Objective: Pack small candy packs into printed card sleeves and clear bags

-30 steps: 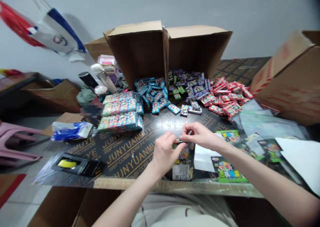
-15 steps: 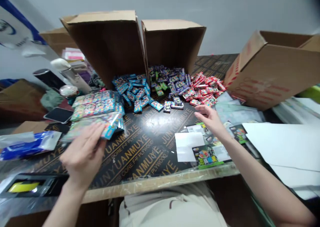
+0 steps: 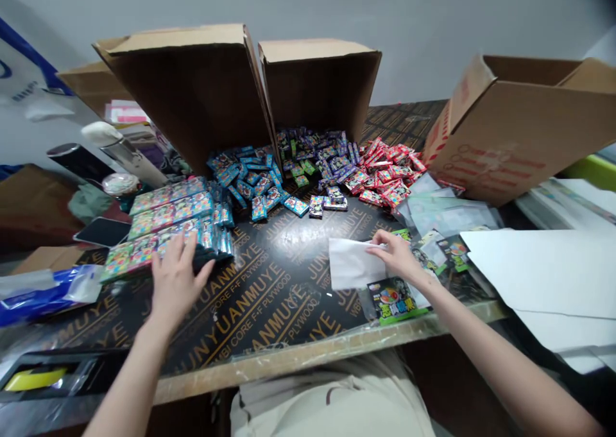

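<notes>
Blue and white plastic wrapping [image 3: 79, 286] lies at the left, near a dark phone [image 3: 102, 231]. Next to the phone, small packs stand in a tight stack [image 3: 171, 206], its rows slanting from near left to far right. Over the stack's near edge is the left hand [image 3: 177, 289], fingers spread and thumb out to the right; whether the fingertips press on the packs I cannot tell. The stack lies just ahead of these fingers, far nearer to this hand than to the other. Past some bare tabletop [image 3: 269, 283], a white sheet [image 3: 351, 267] extends leftward from the right hand [image 3: 402, 257], whose thumb and fingers appear to pinch its upper right edge. Closer to the person lies a printed bag [image 3: 397, 301]; clear sleeves [image 3: 452, 212] lie farther right.
</notes>
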The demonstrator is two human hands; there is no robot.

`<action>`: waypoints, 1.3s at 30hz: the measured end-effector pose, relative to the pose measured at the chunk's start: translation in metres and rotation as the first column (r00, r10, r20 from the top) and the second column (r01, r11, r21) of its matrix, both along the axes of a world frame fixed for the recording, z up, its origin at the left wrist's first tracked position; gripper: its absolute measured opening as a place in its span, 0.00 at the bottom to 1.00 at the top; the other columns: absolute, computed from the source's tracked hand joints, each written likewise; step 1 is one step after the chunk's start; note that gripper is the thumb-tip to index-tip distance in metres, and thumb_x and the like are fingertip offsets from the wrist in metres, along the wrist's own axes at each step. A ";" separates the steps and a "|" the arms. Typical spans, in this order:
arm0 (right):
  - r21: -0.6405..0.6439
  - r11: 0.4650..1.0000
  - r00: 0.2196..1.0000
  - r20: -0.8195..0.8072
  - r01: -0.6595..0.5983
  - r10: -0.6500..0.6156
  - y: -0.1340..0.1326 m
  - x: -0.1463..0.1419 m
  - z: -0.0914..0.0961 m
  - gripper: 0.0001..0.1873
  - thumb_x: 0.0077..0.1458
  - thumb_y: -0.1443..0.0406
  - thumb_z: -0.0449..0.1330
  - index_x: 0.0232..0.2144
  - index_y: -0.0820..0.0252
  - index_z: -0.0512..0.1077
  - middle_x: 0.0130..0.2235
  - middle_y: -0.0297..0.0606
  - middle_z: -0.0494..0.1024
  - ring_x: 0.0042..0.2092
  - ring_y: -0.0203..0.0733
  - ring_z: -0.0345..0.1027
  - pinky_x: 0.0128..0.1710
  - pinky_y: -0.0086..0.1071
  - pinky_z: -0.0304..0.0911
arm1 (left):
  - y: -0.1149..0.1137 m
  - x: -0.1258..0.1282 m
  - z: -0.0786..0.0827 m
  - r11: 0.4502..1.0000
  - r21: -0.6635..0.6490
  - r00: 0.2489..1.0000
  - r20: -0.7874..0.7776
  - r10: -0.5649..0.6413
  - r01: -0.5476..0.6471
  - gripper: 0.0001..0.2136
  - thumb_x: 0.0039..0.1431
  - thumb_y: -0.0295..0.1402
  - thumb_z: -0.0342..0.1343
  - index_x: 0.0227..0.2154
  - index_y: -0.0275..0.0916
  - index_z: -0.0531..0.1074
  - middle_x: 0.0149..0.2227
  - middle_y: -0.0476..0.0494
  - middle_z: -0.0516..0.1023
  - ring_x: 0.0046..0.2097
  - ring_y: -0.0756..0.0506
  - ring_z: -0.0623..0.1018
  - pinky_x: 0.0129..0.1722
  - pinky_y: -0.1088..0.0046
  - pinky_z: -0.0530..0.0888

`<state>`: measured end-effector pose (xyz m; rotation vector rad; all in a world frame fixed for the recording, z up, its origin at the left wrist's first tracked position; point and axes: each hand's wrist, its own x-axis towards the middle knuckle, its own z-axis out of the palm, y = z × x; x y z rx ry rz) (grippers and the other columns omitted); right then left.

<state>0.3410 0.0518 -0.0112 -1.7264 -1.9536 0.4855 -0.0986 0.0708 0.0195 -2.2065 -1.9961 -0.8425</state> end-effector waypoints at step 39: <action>-0.220 0.961 0.542 -0.835 -0.170 -0.096 -0.041 -0.090 0.025 0.16 0.41 0.62 0.65 0.36 0.60 0.76 0.28 0.33 0.77 0.27 0.35 0.68 0.28 0.29 0.63 | -0.072 0.139 0.008 0.936 -0.177 0.284 0.955 0.088 0.304 0.21 0.47 0.30 0.60 0.44 0.43 0.60 0.26 0.55 0.72 0.29 0.51 0.73 0.30 0.78 0.69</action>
